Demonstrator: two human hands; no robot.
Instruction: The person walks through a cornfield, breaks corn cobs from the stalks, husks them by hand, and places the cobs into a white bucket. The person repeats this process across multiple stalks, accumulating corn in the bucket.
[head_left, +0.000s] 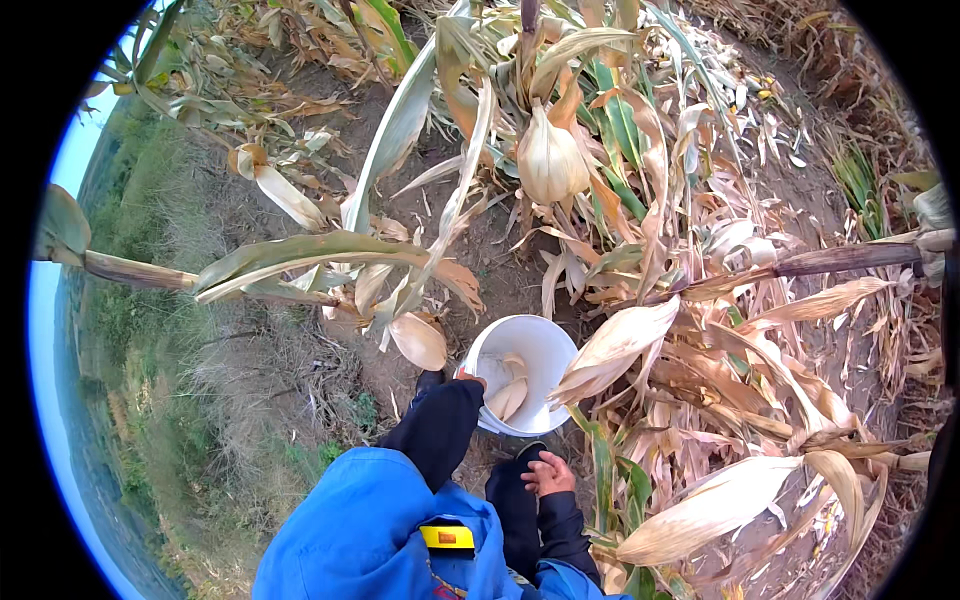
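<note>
My left hand (471, 378) grips the rim of a white plastic bucket (553, 360) at its left side; most of the hand is hidden by the dark sleeve. Inside the bucket lie a few pale dry husk pieces or leaves (510, 397). Below the bucket, my right hand (550, 474) holds nothing, its fingers loosely bent and apart. Just right of the bucket hangs a husked-over corn ear (619, 352) on a dry stalk. Another ear (418, 341) hangs left of the bucket, near my shoe (429, 381).
Dry corn stalks (832, 260) and leaves crowd the right side. More ears in husk hang ahead (553, 159) and at lower right (712, 510). Shed husks and some yellow cobs (735, 75) lie on the soil at upper right. Brushy grass (172, 360) borders the left.
</note>
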